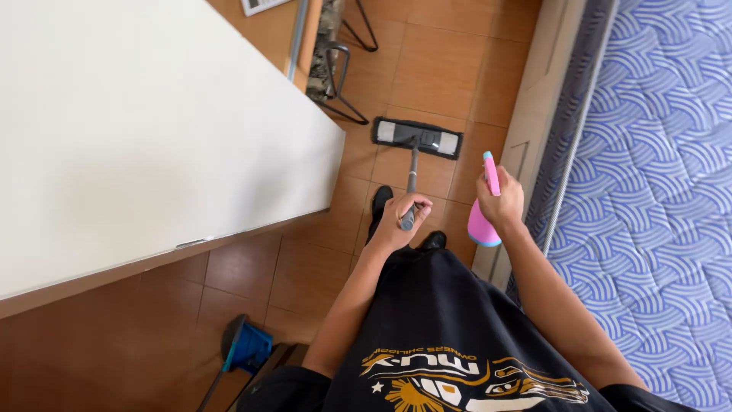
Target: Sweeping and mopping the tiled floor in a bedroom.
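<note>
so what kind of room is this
Most likely a bedroom in a home: a mattress with a blue wave-pattern cover lies on the right, a white table stands on the left, and the floor is brown tile. The left hand holds a flat mop, the right hand a pink spray bottle.

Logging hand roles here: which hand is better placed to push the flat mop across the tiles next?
Left. The left hand already grips the mop handle; the right hand is occupied holding a pink spray bottle.

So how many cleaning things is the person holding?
2. A flat mop, handle gripped by the left hand, head on the tiled floor; a pink spray bottle in the right hand. None looks hidden.
</note>
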